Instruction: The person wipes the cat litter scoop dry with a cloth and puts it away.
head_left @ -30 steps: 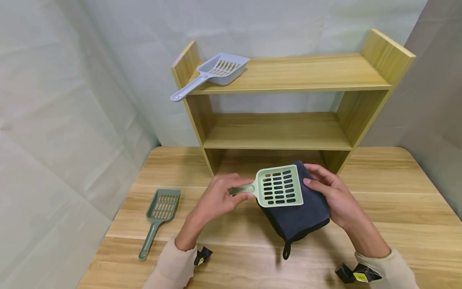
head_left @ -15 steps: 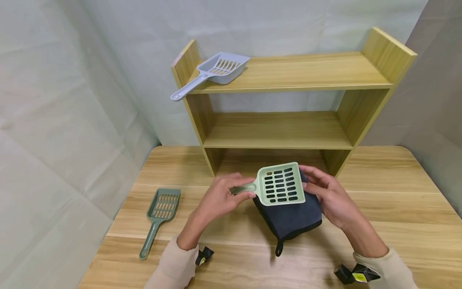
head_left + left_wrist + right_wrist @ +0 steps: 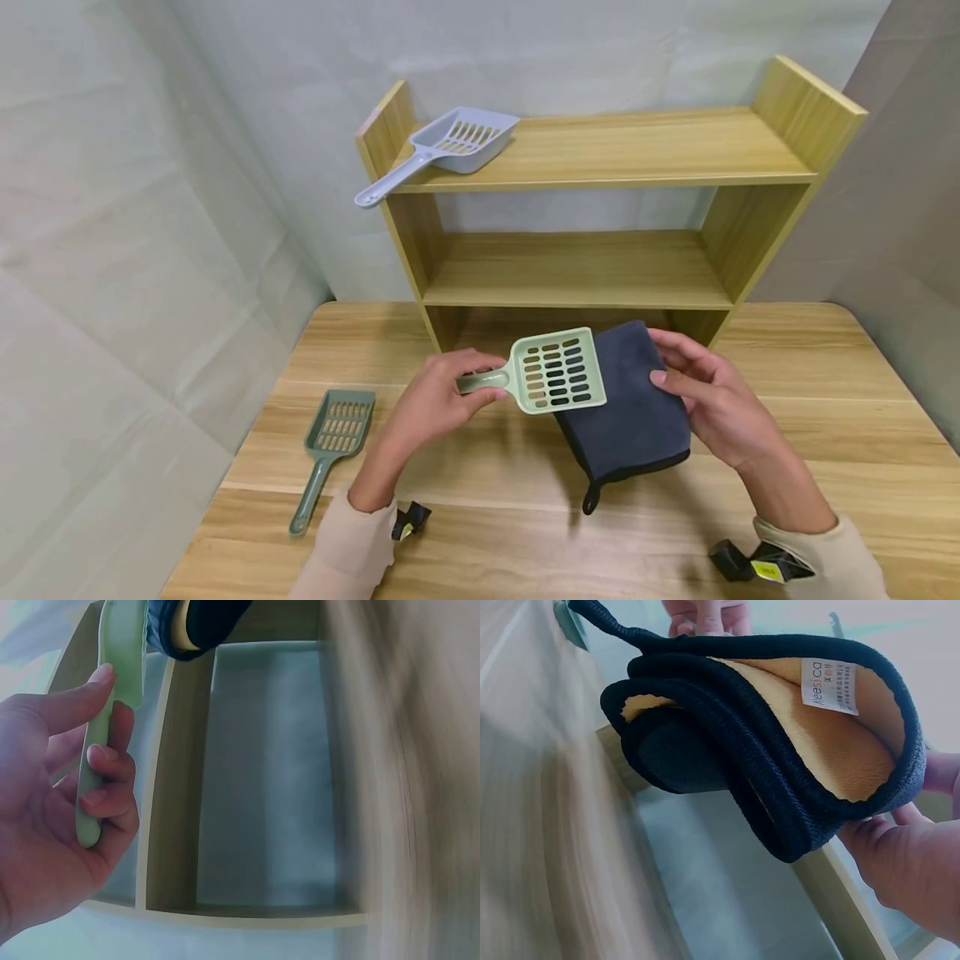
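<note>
In the head view, my left hand (image 3: 438, 396) grips the handle of a light green slotted litter scoop (image 3: 519, 379), its fingers curled round it in the left wrist view. My right hand (image 3: 723, 396) holds a folded dark blue cleaning cloth (image 3: 637, 417) by its right side, thumb on top. Black edging and a hanging loop trim the cloth. From the right wrist, its yellow inner side (image 3: 832, 761) and a white label (image 3: 829, 686) show between the folds. The scoop's front overlaps the cloth's left part; whether they touch I cannot tell.
On the table at left lies a dark green litter scoop (image 3: 339, 433). A wooden shelf unit (image 3: 577, 293) stands at the back. On its top board sits a lavender-grey scoop (image 3: 465, 142), handle jutting past the left front edge. Pale curtains (image 3: 150, 250) surround the table.
My left hand has drawn the light green scoop left and slightly up. After a small shift left, the cloth has gone right with my right hand, so less of it lies behind the scoop.
</note>
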Demonstrator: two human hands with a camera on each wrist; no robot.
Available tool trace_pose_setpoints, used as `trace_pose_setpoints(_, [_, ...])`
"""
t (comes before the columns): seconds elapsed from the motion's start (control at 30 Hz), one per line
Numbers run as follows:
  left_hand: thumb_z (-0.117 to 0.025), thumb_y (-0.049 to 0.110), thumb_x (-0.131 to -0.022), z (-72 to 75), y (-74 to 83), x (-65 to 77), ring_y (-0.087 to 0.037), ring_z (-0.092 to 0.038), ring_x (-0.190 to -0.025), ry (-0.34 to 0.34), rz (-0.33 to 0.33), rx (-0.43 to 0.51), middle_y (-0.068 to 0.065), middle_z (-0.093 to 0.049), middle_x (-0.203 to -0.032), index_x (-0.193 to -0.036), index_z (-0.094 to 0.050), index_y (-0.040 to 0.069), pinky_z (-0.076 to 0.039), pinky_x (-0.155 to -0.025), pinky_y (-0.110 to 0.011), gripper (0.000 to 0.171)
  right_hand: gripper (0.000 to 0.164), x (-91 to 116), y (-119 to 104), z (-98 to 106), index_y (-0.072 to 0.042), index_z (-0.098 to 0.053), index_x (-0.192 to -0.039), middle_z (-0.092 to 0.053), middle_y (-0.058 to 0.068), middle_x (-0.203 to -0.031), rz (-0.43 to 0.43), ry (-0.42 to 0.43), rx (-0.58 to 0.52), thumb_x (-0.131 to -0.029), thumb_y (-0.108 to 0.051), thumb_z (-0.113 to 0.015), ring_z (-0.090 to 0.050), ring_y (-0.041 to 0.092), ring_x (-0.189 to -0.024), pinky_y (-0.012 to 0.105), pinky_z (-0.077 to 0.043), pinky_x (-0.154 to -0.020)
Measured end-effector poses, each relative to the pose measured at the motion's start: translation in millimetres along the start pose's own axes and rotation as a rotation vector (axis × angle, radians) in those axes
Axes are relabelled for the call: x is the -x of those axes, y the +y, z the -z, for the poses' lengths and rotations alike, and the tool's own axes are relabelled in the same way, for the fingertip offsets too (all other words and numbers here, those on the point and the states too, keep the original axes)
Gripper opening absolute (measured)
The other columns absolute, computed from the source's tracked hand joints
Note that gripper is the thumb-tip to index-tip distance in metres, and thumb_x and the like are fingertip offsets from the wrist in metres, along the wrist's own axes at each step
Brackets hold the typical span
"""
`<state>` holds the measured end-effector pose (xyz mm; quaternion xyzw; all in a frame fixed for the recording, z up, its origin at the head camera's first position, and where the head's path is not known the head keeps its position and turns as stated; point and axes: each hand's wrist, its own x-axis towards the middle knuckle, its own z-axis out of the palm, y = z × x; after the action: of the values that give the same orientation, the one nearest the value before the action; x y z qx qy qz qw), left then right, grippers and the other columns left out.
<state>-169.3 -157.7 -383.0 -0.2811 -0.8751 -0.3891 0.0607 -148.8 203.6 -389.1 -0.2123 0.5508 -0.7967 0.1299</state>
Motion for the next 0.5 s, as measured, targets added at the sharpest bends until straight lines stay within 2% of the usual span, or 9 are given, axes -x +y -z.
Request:
trace_pose_setpoints(0.1, [-0.088,0.012,-0.089,0.4,-0.6,-0.5,-0.013,-0.071,-0.092,0.001,0.003,0.010,-0.005,-0.081,-0.116,-0.118,-0.080,0.008,-0.057,-0.079,-0.027,0.030,0.055,0.4,-2.2,-0.5,-0.017,-0.057,-0.151,-0.068,-0.003,-0.136,-0.002,-0.001,0.002,-0.107,0.013,-0.042,-0.072,0.011,-0.112,0.028,-0.064,-0.084])
trace_pose_setpoints(0.5, [-0.088,0.010,-0.089,-5.1,-3.8,-1.4,-0.012,-0.069,-0.088,-0.003,-0.075,0.039,-0.006,-0.081,-0.111,-0.119,-0.079,0.005,-0.057,-0.076,-0.026,0.031,0.053,0.0,-1.8,0.0,-0.019,-0.058,-0.150,-0.068,-0.002,-0.136,-0.043,0.035,-0.034,-0.108,0.011,-0.043,-0.072,0.013,-0.112,0.030,-0.064,-0.082])
